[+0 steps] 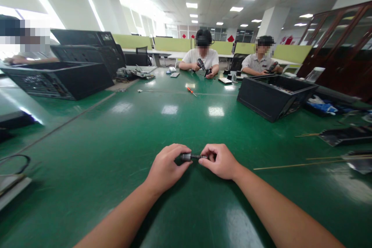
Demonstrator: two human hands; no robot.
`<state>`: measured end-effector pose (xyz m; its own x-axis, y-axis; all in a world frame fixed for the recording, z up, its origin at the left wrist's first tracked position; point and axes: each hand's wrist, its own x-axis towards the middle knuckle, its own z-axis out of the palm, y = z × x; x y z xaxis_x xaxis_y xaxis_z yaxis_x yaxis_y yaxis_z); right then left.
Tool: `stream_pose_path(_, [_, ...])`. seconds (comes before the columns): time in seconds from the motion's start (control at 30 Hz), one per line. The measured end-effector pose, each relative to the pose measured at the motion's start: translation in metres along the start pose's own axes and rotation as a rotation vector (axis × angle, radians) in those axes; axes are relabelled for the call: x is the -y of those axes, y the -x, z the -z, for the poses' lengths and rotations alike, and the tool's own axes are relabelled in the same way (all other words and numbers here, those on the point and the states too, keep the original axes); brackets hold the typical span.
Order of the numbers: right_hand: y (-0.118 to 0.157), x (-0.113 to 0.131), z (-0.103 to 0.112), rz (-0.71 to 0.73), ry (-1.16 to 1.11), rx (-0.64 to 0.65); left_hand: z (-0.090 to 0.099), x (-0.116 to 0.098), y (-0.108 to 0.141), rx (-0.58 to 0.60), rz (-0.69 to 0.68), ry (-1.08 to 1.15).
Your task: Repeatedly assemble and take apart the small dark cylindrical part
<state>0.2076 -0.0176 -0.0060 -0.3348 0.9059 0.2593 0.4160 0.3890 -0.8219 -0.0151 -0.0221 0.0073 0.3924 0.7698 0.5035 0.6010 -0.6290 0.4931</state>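
Note:
Low in the middle of the view, my left hand point(165, 167) is closed around a small grey metal cylinder with a thin dark shaft point(186, 157), thumb below and fingers above. The shaft points right, lying roughly level. At its far end my right hand point(222, 161) pinches the tip between thumb and index finger, the other fingers curled in. The part is held just over the green tabletop point(174, 131). My fingers hide both of its ends, so its exact kind does not show.
An orange screwdriver point(190, 90) lies farther back. Black computer cases stand right point(276, 95) and left point(72, 77). Thin rods point(281, 166) stick out from metal pieces at right. Across the table, one person point(200, 56) holds a power drill; another point(260, 60) works beside them.

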Motion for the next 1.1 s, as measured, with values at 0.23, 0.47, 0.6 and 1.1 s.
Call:
stream_pose_path(0.23, [0.0006,0.0023,0.0002,-0.004,-0.015,-0.028,0.0004,0.0007,-0.0005,-0.018,0.002,-0.003])
stream_pose_path(0.47, [0.0002,0.0046,0.0006,-0.004,-0.038,-0.053,0.0001,-0.0006,-0.0009,-0.036,0.013,0.002])
stream_pose_path(0.6, [0.0007,0.0047,0.0004,0.005,-0.037,-0.073,0.0008,-0.0008,-0.0017,-0.036,0.023,-0.006])
stream_pose_path(1.1, [0.0009,0.0056,0.001,-0.001,-0.04,-0.077,0.0017,-0.0003,-0.001,-0.099,-0.031,-0.035])
